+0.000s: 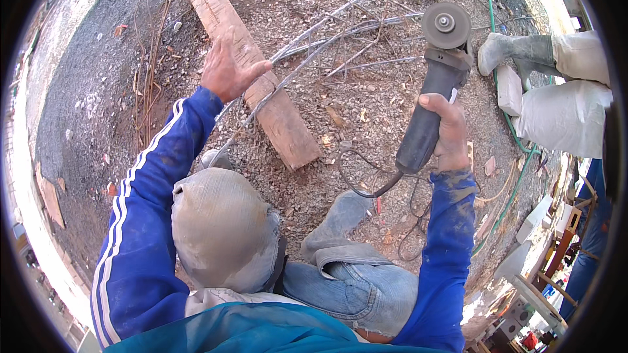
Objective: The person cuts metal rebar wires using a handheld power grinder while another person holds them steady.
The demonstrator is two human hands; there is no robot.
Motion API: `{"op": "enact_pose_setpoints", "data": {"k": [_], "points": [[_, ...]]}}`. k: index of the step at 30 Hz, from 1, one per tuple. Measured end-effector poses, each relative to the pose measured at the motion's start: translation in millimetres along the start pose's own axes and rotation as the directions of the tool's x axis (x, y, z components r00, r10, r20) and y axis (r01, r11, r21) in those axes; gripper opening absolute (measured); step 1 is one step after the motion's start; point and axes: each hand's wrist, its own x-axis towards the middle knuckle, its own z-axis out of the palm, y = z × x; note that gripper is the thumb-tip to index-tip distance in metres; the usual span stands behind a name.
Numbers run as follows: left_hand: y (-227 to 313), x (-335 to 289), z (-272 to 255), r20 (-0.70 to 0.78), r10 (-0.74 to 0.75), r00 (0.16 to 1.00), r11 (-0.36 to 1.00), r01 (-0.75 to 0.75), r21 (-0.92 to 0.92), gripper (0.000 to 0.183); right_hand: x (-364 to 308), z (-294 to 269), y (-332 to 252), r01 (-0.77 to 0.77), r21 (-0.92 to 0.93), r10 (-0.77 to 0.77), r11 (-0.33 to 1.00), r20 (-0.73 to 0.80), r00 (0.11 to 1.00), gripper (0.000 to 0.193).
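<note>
My right hand (451, 132) is wrapped round the dark body of an angle grinder (428, 98), held upright off the ground to the right. Its round grey disc (446, 25) is at the far end, and a black cord (390, 185) leaves the near end. My left hand (229, 68) has its fingers and thumb spread, over the edge of a wooden plank (281, 121). Thin metal bars (333, 18) run across the plank beside my thumb; whether the hand touches plank or bars I cannot tell.
Gravelly ground lies around my bent knees. Rusty wires (152, 59) lie at the left. Another person in grey boots (507, 52) is at the right, near a pale block (509, 90) and a green hose (517, 134). Timber and other clutter (549, 274) fill the lower right.
</note>
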Motion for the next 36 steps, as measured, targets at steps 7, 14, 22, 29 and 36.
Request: {"op": "enact_pose_setpoints", "data": {"k": [7,14,22,29,36], "points": [[-54,-133,-8,0.183,-0.184,0.966,0.926,0.108,0.361,0.12,62,95,21,-0.012,-0.024,0.021,1.0,0.396,0.918,0.024],[-93,-135,-22,0.288,0.067,0.955,0.931,-0.163,0.326,0.049,51,136,41,0.118,-0.219,0.012,0.968,0.516,0.856,0.033],[-127,-135,16,0.402,0.041,0.915,0.994,-0.078,0.076,0.069,37,118,45,0.073,-0.435,0.131,0.897,0.419,0.898,0.039],[-132,-122,21,0.522,-0.008,0.853,0.999,0.034,-0.039,0.05,48,114,78,0.005,-0.541,0.184,0.841,0.295,0.938,0.023],[-133,-116,-27,0.417,-0.024,0.909,1.0,0.022,0.01,0.044,19,113,6,0.014,-0.318,0.086,0.948,0.297,0.951,0.025]]}}
